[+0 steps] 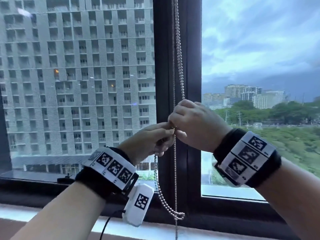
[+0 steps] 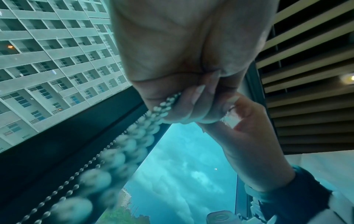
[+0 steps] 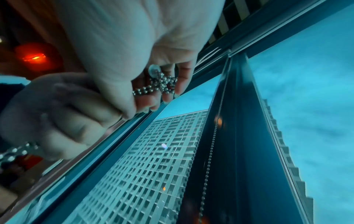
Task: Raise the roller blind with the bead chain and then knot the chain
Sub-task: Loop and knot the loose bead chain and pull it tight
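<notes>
Dark window frame (image 1: 194, 66) splits glass; grey tower block (image 1: 78, 66) left, cloudy sky (image 1: 259, 40), trees (image 1: 285, 135) right.

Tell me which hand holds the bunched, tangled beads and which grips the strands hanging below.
The right hand pinches the bunched beads of the bead chain at its fingertips. The left hand, lower, grips the strands that hang down towards the sill.

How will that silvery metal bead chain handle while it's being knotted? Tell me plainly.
The silvery metal bead chain is probably floppy: below the left hand it droops in a slack loop. Its smooth round beads may slip, so the right hand pinching the bunched strands looks sensible. It likely swings if released.
</notes>
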A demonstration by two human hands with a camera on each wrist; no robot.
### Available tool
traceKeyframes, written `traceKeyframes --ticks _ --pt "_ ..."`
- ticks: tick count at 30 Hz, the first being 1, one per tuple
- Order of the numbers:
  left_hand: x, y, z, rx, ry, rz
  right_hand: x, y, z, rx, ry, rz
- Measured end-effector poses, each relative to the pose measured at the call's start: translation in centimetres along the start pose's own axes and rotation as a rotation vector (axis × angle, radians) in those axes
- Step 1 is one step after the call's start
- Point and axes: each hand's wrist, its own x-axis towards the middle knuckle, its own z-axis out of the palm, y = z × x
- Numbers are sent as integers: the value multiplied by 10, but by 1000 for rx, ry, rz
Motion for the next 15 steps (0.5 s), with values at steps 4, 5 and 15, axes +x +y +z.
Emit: traceKeyframes --ticks 4,5,15 --pt "-2 1 -9 -157 65 63 1 15 -9 486 120 288" --pt "-2 4 -11 -189 80 99 1 17 -11 608 160 367" --pt "27 47 -1 592 402 347 12 18 -22 1619 383 744"
